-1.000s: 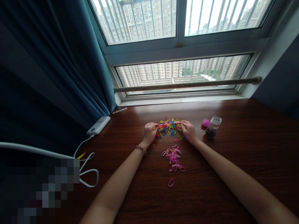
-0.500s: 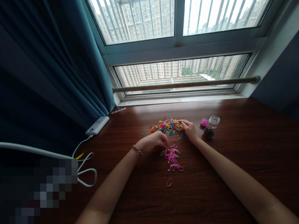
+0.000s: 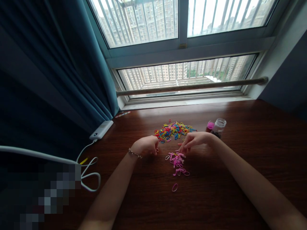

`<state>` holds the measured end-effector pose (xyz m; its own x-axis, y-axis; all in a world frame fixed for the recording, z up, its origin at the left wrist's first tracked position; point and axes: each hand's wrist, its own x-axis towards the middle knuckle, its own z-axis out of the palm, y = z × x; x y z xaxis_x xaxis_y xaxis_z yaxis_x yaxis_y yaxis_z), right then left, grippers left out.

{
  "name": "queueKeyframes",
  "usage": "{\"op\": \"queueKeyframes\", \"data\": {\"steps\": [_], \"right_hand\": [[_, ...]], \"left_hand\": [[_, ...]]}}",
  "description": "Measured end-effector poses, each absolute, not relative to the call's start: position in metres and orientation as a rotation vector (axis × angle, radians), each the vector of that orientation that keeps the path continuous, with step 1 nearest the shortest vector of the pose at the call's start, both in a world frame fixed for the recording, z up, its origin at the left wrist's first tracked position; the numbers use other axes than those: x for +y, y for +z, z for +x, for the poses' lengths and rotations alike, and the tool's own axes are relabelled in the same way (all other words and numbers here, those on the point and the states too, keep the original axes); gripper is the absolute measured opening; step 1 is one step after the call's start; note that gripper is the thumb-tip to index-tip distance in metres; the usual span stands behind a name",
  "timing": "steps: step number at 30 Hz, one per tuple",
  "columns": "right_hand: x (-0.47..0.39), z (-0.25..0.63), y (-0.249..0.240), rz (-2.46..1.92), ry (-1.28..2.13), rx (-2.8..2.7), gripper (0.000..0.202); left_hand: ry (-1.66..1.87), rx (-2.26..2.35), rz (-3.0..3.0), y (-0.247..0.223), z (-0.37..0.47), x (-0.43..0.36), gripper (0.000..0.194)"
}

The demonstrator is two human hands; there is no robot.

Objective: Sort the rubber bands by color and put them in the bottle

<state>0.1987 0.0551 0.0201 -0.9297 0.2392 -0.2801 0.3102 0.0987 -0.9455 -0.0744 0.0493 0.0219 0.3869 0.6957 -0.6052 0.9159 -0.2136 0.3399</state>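
Observation:
Small rubber bands lie on the table in two heaps. A pink heap (image 3: pixel 177 160) is in the middle, with a single pink rubber band (image 3: pixel 175 187) nearer to me. Behind it spreads a multicoloured heap (image 3: pixel 174 130). My left hand (image 3: pixel 147 144), with a bracelet at its wrist, is closed, fingers curled downward, beside a small pink rubber band (image 3: pixel 157 150). My right hand (image 3: pixel 195 140) reaches in from the right, its fingers pinched together at the top edge of the pink heap. What either pinch holds is too small to make out.
A clear jar (image 3: pixel 219 125) with dark contents stands at the right, partly behind my right wrist, next to a pink-lidded container (image 3: pixel 210 125). At the left, a white power bank (image 3: pixel 101 130) with a cable (image 3: pixel 91 174) lies near the blue curtain (image 3: pixel 96 80). A window is behind the table.
My right hand has moved from the multicoloured heap toward me to the pink heap. My left hand has drawn away from the pink heap to the left.

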Motion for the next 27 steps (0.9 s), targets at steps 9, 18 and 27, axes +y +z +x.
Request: {"op": "queueKeyframes", "data": {"steps": [9, 18, 27], "right_hand": [[0.071, 0.193, -0.005, 1.226, -1.656, 2.901, 0.021], [0.071, 0.178, -0.038, 1.296, -0.939, 3.191, 0.005], [0.082, 0.195, -0.042, 2.247, -0.192, 3.11, 0.016]], "left_hand": [[-0.216, 0.883, 1.857, 0.007, -0.041, 0.036, 0.01], [0.328, 1.379, 2.265, -0.005, -0.045, 0.052, 0.017], [0.349, 1.315, 2.262, -0.013, -0.039, 0.049, 0.022]]}}
